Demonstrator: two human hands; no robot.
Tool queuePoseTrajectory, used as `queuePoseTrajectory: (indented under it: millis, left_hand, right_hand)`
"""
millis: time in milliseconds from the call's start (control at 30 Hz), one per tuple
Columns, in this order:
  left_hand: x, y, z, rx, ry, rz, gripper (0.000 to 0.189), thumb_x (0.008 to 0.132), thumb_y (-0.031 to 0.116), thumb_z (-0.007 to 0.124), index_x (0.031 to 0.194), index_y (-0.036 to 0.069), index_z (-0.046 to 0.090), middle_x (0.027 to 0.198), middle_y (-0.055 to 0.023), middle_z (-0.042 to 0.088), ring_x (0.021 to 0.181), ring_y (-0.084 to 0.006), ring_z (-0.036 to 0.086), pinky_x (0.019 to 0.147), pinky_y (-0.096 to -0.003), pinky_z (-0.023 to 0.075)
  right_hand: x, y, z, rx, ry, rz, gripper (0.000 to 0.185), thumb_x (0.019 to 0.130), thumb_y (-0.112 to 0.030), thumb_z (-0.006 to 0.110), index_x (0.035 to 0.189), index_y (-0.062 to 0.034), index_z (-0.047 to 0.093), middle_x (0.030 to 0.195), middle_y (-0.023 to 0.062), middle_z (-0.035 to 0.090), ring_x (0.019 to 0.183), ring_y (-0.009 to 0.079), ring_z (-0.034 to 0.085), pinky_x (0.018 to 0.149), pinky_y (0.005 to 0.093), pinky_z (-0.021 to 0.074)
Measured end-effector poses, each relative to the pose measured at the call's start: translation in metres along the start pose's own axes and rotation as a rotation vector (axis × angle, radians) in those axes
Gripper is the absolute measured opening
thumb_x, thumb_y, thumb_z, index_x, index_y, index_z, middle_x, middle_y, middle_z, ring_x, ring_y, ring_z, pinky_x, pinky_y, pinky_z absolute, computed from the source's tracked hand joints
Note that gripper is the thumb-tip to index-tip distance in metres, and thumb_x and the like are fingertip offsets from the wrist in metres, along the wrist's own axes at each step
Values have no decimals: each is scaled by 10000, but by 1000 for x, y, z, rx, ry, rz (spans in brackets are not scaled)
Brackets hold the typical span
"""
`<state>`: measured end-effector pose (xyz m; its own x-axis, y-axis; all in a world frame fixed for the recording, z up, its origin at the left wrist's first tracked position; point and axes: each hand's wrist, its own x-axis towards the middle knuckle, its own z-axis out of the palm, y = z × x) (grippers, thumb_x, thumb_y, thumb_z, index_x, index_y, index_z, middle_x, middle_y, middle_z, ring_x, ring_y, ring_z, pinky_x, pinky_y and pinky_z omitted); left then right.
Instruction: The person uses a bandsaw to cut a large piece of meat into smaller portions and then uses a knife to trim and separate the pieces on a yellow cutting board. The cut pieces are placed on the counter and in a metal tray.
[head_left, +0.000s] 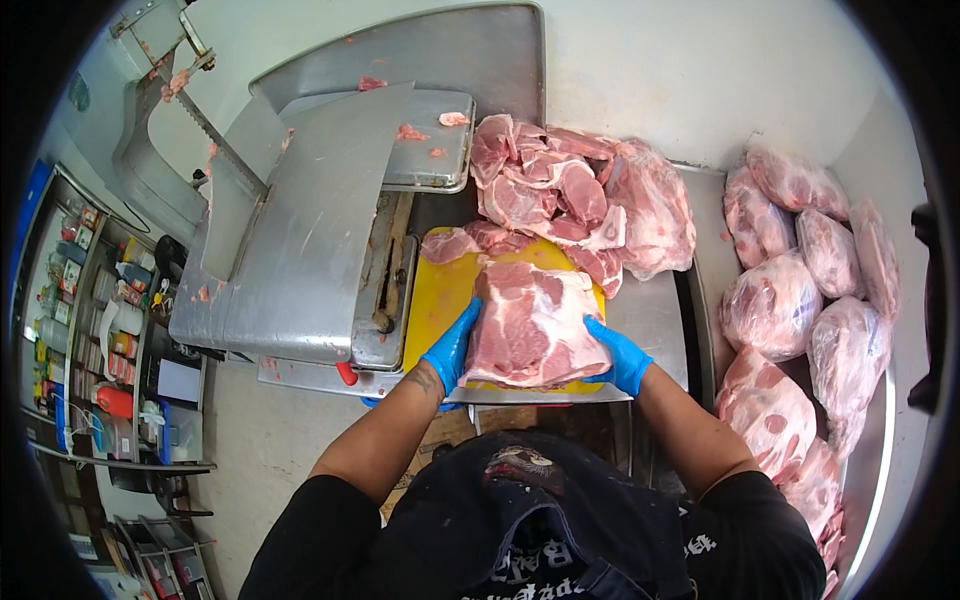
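A large slab of raw meat (536, 326) with white fat streaks lies over the near part of a yellow cutting board (431, 300). Both hands wear blue gloves. My left hand (455, 346) grips the slab's left side, and my right hand (616, 355) grips its right side. The fingertips are partly hidden by the meat. Beyond the slab, smaller cut pieces (448, 245) rest on the board's far edge. Behind them is a heap of sliced, bone-in meat (540, 187), with a big uncut piece (651, 214) against its right side.
At left stands a band saw with an exposed toothed blade (225, 146), its metal table (300, 232) scattered with scraps. A metal tray (431, 169) sits behind it. At right, a steel basin (703, 300) holds several large meat pieces (772, 304). Stocked shelves (75, 322) stand far left.
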<state>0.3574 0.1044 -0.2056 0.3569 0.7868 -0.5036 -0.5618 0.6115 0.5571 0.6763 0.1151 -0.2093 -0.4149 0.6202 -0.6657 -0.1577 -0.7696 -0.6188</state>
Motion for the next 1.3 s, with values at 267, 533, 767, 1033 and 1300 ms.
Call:
queuePoseTrajectory:
  millis: [267,533,767,1033,1300]
  left_hand:
    - [-6,-28,10,275,-94,138,542,918,217,741,1412,99,550,1334,-101,648,1208,-261,645,1047,-428,537]
    - [-83,-18,99,68,-145,-56,803,864,25,707,1561,115,320,1443,-113,551,1280,-282,594,1075,-439,517]
    - [-156,-7,154,225,-252,398,746,854,-7,676,1530,43,362,1393,-135,589,1234,-271,626,1036,-434,536]
    - [-230,10,163,88,-152,664,788,853,235,687,1538,50,345,1455,-141,514,1352,-304,513,1151,-456,419]
    - [-260,31,129,-159,-43,998,726,1007,528,532,1553,87,344,1559,-118,432,1449,-324,394,1217,-525,301]
  right_hand:
    - [7,14,-36,178,-292,-95,631,1020,-448,571,1532,-114,413,1489,120,540,1340,331,548,1101,594,441]
    - [-11,13,-52,205,-254,-285,673,982,-329,629,1564,-118,365,1537,88,491,1372,295,515,1161,463,404]
    - [-100,-100,23,-132,-292,-625,1095,755,-443,854,1601,-44,284,1583,95,430,1436,253,433,1191,399,347]
    - [-160,-218,186,-585,-496,-909,831,883,-422,758,1511,19,435,1470,144,537,1345,218,508,1141,354,387]
    - [-110,-225,349,-1211,-404,-933,659,964,-469,663,1459,-50,546,1428,121,604,1313,221,561,1119,331,411]
